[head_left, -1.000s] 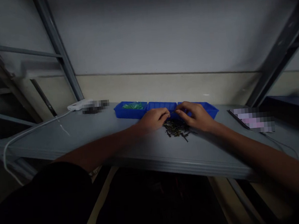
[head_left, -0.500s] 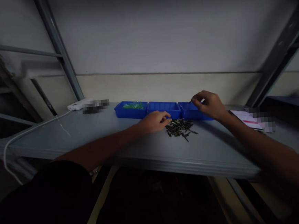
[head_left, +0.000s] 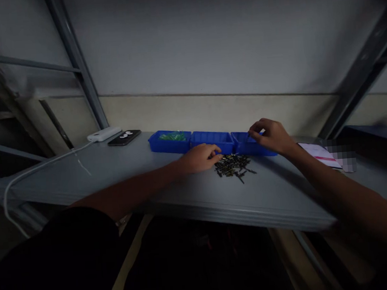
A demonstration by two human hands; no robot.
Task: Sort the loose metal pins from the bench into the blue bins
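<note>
My left hand (head_left: pixel 199 158) rests at the left side of a pile of small, dark, thin metal parts (head_left: pixel 231 165), some with brassy glints. Its thumb and fingers are apart, with nothing seen between them. Over the right blue bin (head_left: pixel 254 149) is my right hand (head_left: pixel 270 135), its thumb and fingertips pinched together; whatever they hold is too small and dark to name. Directly behind the pile stands the middle blue bin (head_left: pixel 227 147). The left blue bin (head_left: pixel 167 147) holds crumpled green plastic (head_left: pixel 172 137).
All of this is on a grey shelf (head_left: pixel 190 194) against a wall. At the back left lie a phone (head_left: pixel 119 141) with white earbuds on it and a white device (head_left: pixel 100 135) with a cable. A white and pink booklet (head_left: pixel 318 154) lies at right. Metal uprights flank the shelf.
My right hand has shifted slightly right and down over the right bin, fingers still pinched. My left hand has barely moved, and the pile looks the same.
</note>
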